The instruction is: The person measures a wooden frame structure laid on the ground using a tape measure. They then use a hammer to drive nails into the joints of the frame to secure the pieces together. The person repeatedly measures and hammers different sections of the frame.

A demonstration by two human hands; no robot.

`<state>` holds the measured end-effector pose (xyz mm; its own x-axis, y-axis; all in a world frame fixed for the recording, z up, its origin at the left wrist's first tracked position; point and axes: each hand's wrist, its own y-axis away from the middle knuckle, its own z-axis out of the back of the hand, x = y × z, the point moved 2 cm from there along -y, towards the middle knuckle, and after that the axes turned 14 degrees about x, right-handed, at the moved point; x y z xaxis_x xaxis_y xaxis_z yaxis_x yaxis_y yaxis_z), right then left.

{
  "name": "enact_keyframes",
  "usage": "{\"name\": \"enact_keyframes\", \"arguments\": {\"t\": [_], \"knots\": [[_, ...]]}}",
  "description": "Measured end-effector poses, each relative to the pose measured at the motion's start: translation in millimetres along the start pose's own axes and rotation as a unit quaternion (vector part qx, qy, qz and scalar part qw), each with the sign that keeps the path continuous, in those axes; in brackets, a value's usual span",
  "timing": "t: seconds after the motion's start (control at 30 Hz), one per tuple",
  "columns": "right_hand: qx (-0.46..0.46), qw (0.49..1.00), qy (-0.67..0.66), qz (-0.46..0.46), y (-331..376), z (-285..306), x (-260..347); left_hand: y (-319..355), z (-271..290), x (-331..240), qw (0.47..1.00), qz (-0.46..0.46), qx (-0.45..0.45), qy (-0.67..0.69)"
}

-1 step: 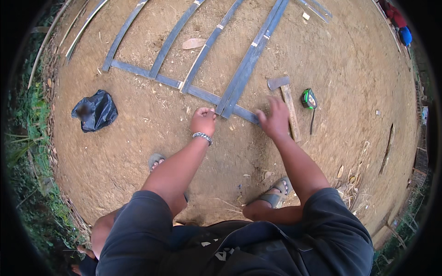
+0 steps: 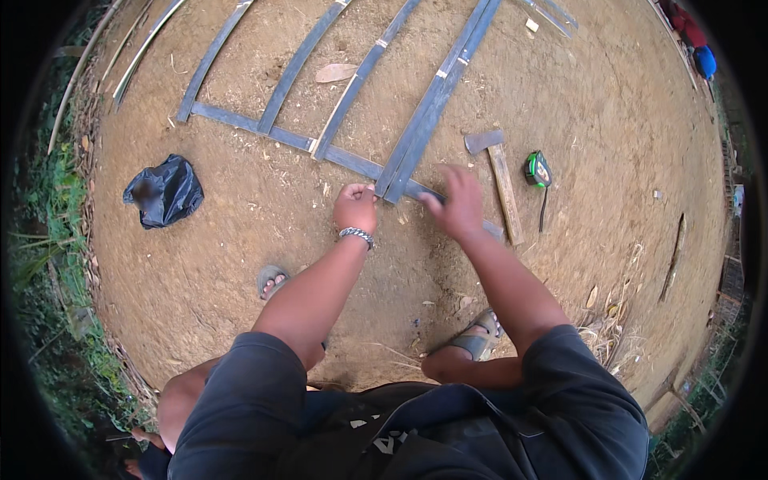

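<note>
Long dark wooden slats lie on the ground in a frame, with a crosswise slat (image 2: 240,120) under or against the near ends of several lengthwise ones. My left hand (image 2: 354,206) is closed, thumb and fingers pinched together at the near end of a doubled slat (image 2: 424,112). Whatever is between those fingertips is too small to make out. Over the right end of the crosswise slat hovers my right hand (image 2: 460,204), its fingers apart and slightly blurred, holding nothing visible. Just right of it lies a hatchet (image 2: 504,184) with a wooden handle.
A green and black tape measure (image 2: 538,170) rests right of the hatchet. To the left sits a black plastic bag (image 2: 172,192). A flat pale wood piece (image 2: 336,73) lies between slats, and wood chips are scattered about. Green plants (image 2: 48,280) border the dirt at left.
My right hand has shifted left, closer to the doubled slat's end, uncovering the right end of the crosswise slat. My left hand stays at nearly the same spot.
</note>
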<state>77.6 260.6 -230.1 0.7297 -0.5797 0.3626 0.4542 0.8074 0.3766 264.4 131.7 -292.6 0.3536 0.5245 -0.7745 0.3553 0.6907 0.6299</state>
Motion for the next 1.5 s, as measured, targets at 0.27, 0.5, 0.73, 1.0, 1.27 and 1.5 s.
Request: {"name": "enact_keyframes", "arguments": {"t": [0.27, 0.5, 0.73, 1.0, 1.27, 1.5], "knots": [[0.010, 0.998, -0.062, 0.008, -1, -38, 58, -6, 0, 11, 0.998, -0.043, 0.025, -0.034], [0.010, 0.998, -0.069, -0.008, -2, -39, 61, -8, -1, 15, 0.997, -0.054, 0.009, -0.049], [-0.007, 0.998, -0.069, 0.002, -4, -43, 59, -10, 0, 17, 0.996, -0.064, 0.001, -0.059], [0.001, 0.997, -0.072, 0.007, -4, -43, 59, -13, 3, 21, 0.996, -0.064, 0.010, -0.064], [0.015, 0.998, -0.066, -0.008, -5, -42, 61, -11, 2, 18, 0.995, -0.064, 0.006, -0.081], [0.008, 0.997, -0.071, -0.003, -5, -41, 62, -8, 3, 13, 0.996, -0.060, 0.013, -0.063]]}}
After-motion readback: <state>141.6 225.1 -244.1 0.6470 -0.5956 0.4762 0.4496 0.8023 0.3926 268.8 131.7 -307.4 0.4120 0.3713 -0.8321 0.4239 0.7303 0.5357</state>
